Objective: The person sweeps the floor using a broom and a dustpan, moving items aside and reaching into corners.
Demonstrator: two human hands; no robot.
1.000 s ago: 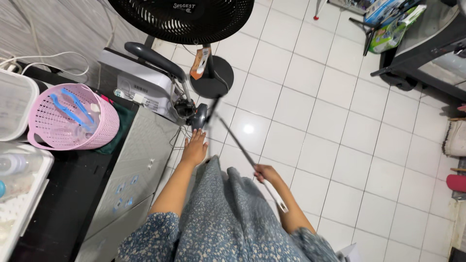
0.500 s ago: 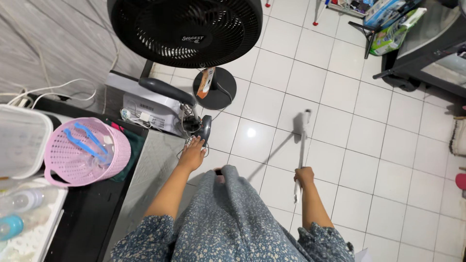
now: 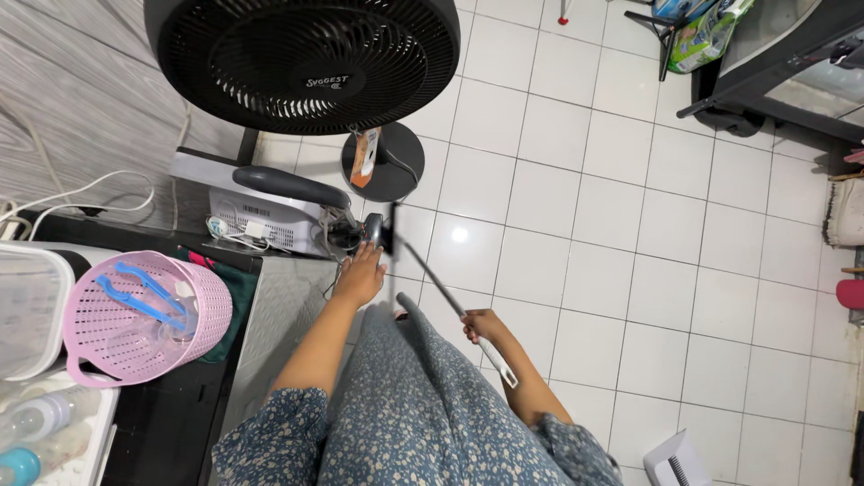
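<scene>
My right hand [image 3: 486, 326] grips a long grey wand [image 3: 432, 279] near its lower end. The wand slants up and left, and its far tip meets a chrome hose end [image 3: 372, 230] beside a white and grey floor appliance [image 3: 270, 211]. Stretched forward, my left hand [image 3: 360, 274] has its fingers on that chrome end. My blue floral dress [image 3: 414, 405] fills the bottom of the view.
A black standing fan [image 3: 306, 63] with a round base [image 3: 385, 162] stands just ahead. At the left a dark counter holds a pink basket [image 3: 135, 315] with blue tongs, plus clear containers. White tiled floor [image 3: 630, 270] spreads to the right, and a dark rack [image 3: 774, 72] stands far right.
Half a second ago my right hand held the wand upright out to the right. Now it has swung left, so its tip meets the chrome end at my left hand.
</scene>
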